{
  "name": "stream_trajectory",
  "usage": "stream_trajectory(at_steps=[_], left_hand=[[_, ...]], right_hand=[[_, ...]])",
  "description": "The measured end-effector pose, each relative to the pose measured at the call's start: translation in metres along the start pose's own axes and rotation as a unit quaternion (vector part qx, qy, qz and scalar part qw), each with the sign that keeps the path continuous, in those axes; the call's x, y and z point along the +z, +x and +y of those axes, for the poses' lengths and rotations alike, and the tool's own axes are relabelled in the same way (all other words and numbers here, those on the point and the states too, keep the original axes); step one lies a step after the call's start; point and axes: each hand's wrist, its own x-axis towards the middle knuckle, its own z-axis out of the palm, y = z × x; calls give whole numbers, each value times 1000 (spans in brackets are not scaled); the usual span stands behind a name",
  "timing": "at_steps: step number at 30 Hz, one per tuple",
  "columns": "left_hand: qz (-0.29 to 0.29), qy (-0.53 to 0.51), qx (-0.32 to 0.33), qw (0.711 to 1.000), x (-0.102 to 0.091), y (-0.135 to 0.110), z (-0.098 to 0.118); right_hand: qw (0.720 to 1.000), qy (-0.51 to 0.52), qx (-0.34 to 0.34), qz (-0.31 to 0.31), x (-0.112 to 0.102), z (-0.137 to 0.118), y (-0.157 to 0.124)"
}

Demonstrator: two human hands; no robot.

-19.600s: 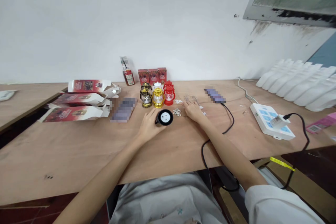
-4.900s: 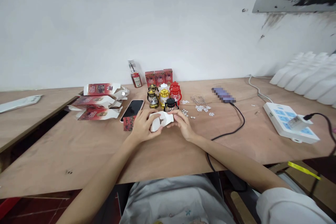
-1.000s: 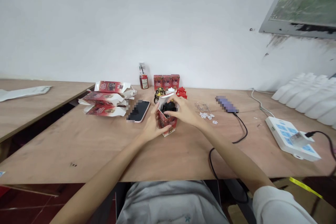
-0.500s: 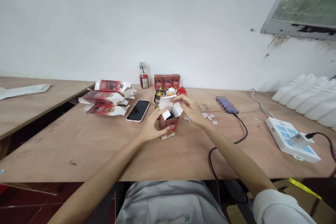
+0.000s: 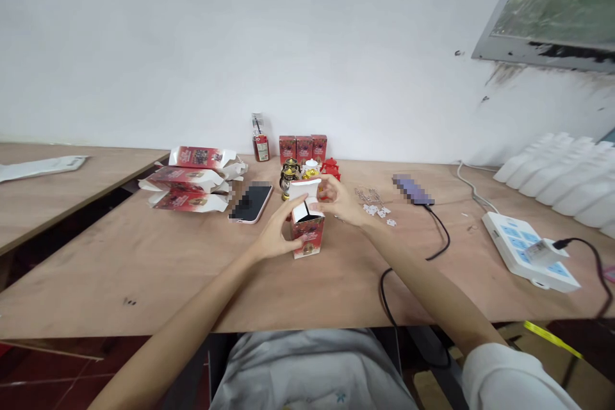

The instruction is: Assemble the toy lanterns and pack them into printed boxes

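A small red carton stands upright on the table in front of me, with its white top flaps partly folded in and the tall lid flap raised at the back. My left hand grips the carton's left side, thumb on the front face. At the top right, my right hand has its fingers on the flaps, thumb and fingertips bent around them. Dark contents show through the gap between the flaps. Just behind the carton stand small pot-shaped ornaments: black-and-gold ones, a white one, a yellow one and red ones.
Closed red cartons and a bottle stand by the wall. Unfolded cartons and a phone lie left. Rightward are small white pieces, a purple phone with a black cable, a power strip and white bottles.
My right hand has pressed the right side flap inward, so the carton's opening is narrower. My left hand still holds the carton. The view has shifted slightly.
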Motion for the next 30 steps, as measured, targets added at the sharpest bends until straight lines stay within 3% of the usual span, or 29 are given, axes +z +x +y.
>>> stream_trajectory(at_steps=[7, 12, 18, 24, 30], left_hand=[[-1, -8, -3, 1000, -1, 2, 2], [8, 2, -6, 1000, 6, 0, -3], [113, -83, -13, 990, 20, -4, -5], [45, -148, -60, 986, 12, 0, -1], [-30, -174, -105, 979, 19, -2, -14]], right_hand=[[984, 20, -78, -159, 4, -26, -6], [970, -140, -141, -140, 7, -26, -11], [953, -207, -192, -105, 8, -10, -12], [924, -283, -222, -131, 1, -7, -19], [910, -338, -176, -162, -6, -13, -27]])
